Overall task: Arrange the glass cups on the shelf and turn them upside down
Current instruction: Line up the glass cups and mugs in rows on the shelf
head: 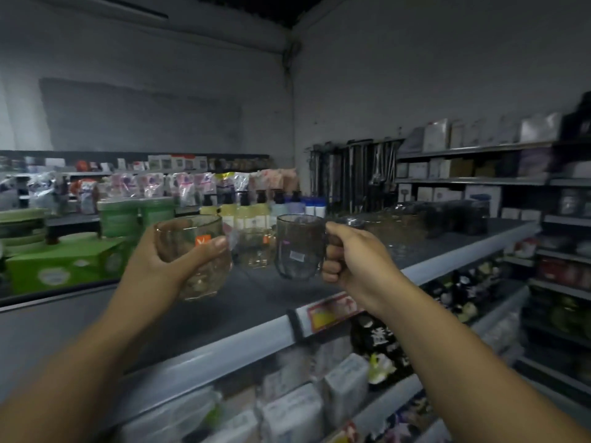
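I see dark shelf top (243,302) under both hands. Left hand (153,260) wraps fingers and thumb round amber cup (188,238), upright above shelf. Right hand (355,254) fists handle of smoky cup (297,247), upright alongside. Clear cup (256,251) stands on shelf between them.

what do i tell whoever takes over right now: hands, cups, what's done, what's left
Left hand: grips the amber cup round its body, mouth up.
Right hand: holds the grey cup by its handle, mouth up.
Both cups are in the air over the top shelf. A clear cup stands on it between them, seemingly mouth up.
More glassware sits farther right, too blurred to judge.
Done: nothing visibly inverted.
Left: set both held cups down upside down, then flip the clear cup.
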Demonstrator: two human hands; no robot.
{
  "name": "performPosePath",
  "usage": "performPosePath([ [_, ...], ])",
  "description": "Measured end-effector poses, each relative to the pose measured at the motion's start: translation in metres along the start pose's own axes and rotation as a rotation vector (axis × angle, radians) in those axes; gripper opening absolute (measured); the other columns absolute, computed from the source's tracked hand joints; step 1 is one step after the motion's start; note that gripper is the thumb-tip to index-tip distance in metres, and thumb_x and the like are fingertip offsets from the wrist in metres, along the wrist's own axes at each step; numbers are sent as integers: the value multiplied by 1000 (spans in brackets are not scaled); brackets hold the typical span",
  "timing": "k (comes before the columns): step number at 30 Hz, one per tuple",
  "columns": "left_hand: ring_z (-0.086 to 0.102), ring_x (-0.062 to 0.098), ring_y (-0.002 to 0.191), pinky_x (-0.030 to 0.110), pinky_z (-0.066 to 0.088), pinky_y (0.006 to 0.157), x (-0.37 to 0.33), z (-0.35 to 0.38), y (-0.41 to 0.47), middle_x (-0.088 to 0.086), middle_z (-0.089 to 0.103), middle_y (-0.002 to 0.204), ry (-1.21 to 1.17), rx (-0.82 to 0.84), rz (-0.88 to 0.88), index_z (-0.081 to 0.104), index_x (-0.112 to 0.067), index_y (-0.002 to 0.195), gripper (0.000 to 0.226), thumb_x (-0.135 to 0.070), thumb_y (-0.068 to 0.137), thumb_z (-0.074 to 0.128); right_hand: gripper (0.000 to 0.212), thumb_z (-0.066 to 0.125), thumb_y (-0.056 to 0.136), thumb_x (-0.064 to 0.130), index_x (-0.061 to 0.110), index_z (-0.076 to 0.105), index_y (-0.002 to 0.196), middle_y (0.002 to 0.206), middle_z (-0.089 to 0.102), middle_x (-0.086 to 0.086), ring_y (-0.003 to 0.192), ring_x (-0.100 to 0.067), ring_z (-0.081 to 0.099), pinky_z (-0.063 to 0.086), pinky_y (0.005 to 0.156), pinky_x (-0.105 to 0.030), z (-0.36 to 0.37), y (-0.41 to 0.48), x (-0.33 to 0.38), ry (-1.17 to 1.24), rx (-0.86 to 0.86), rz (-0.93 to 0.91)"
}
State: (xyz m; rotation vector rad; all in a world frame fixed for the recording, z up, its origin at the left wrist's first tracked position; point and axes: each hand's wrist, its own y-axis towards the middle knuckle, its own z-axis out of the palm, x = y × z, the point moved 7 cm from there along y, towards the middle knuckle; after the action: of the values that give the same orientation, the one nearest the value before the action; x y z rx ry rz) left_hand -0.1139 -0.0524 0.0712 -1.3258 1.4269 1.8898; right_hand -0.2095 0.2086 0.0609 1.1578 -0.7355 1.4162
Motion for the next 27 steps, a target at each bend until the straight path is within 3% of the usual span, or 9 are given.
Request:
performPosePath([
  [4,73,26,106,53,58,92,17,92,-8,3,74,117,-67,17,-53,55,-26,131,90,-58,55,92,34,50,107,26,20,42,74,53,28,7,46,-13,27,23,53,-32,-99,-10,34,-105,-16,-19],
  [9,74,24,104,54,58,90,41,134,-10,2,73,117,-12,-29,-152,56,-28,128,84,-55,56,92,37,48,107,26,19,39,72,54,30,8,48,-13,28,24,54,-34,-163,5,36,-156,27,-12],
  [15,74,21,95,38,60,76,41,121,18,0,75,101,234,-135,-129,66,-22,118,82,-43,44,94,33,49,106,27,18,42,75,54,34,8,49,-13,29,24,53,-33,-149,42,11,-155,141,19],
  [19,74,20,96,44,63,78,55,102,53,-1,75,107,358,-144,-148,64,-21,123,102,-57,34,99,28,50,105,25,18,47,79,55,34,7,49,-12,30,25,51,-31,-120,65,-6,-145,205,35],
  [21,75,20,93,41,64,73,64,100,69,0,74,106,380,-119,-176,64,-21,120,93,-50,40,101,32,50,105,25,19,47,73,54,33,6,48,-12,29,24,50,-31,-110,75,-12,-168,215,33],
  [24,76,13,81,33,63,65,77,106,90,-2,75,95,423,-77,-173,64,-25,104,62,-34,54,99,36,51,104,24,20,45,69,52,32,6,46,-13,27,21,50,-31,-100,93,-21,-168,216,52],
  [27,74,5,79,29,61,70,95,113,108,-7,75,92,504,-14,-180,63,-26,102,66,-43,50,99,40,51,104,22,21,39,66,52,28,6,45,-13,22,17,50,-30,-98,110,-23,-191,198,38],
])
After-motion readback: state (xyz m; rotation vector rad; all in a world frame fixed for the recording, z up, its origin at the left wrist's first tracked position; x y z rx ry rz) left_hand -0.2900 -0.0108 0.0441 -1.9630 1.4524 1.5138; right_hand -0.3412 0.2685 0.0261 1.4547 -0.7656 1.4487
